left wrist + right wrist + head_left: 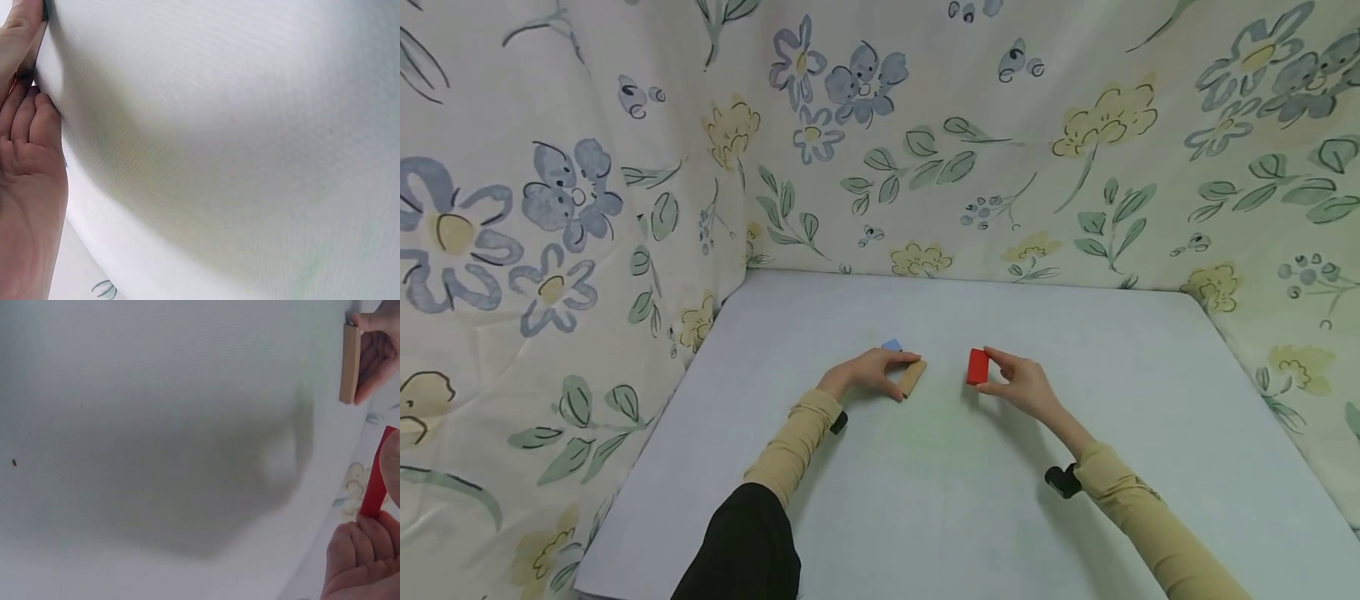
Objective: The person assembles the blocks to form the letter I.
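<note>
My left hand (pixel 871 369) pinches a tan wooden block (pixel 913 379) by its ends, between thumb and fingers. In the right wrist view this block (pixel 350 364) stands at the table surface. Just behind the left hand a small blue block (pixel 891 344) shows, partly hidden by that hand. To the right, a red block (pixel 977 367) is gripped at its two ends by my right hand (pixel 1028 387). A gap separates the red block from the tan one. The left wrist view shows mostly the palm side of the left hand (pixel 31 156); its block is barely visible there.
A white table (pixel 925 500) lies under both hands. Flower-patterned cloth (pixel 955 167) hangs along its back and left sides, and on the right. Each wrist wears a dark camera, the right one (pixel 1063 482) in fuller view.
</note>
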Tool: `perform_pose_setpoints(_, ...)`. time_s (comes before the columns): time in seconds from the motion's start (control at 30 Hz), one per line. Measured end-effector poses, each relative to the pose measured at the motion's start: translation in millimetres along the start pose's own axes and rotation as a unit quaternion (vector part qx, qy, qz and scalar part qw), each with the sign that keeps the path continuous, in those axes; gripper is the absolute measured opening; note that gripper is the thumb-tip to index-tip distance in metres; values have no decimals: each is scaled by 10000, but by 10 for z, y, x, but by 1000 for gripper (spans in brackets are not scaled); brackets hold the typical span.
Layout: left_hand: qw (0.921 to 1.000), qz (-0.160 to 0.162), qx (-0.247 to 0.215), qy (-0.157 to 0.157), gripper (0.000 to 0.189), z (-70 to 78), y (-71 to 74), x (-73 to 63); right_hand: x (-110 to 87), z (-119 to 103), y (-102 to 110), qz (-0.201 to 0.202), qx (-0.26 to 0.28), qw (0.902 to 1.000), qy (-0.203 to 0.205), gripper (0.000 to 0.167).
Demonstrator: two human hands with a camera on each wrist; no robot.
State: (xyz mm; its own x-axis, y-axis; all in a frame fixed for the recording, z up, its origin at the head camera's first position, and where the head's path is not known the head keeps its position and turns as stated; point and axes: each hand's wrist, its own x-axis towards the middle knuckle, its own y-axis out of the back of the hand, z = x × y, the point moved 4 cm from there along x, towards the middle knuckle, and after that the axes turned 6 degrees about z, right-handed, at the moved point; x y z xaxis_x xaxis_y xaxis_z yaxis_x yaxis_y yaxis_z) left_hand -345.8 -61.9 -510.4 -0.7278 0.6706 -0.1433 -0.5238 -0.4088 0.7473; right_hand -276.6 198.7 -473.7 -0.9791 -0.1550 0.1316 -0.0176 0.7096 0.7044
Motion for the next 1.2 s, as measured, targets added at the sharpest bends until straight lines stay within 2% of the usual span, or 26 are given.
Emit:
perform_pose_setpoints(0.47,10000,2,0,53,81,8,-7,3,-14,-117,-13,-83,-20,9999,-73,69)
perform_pose_setpoints(0.77,10000,-2,64,62,81,17,1,-1,-24,-181,-29,-126,233,9996,-99,69)
perform_pose_setpoints(1.2,9999,-27,-13,-105,81,16,-4,3,-70,-283,-60,-197,315,9992,173,70)
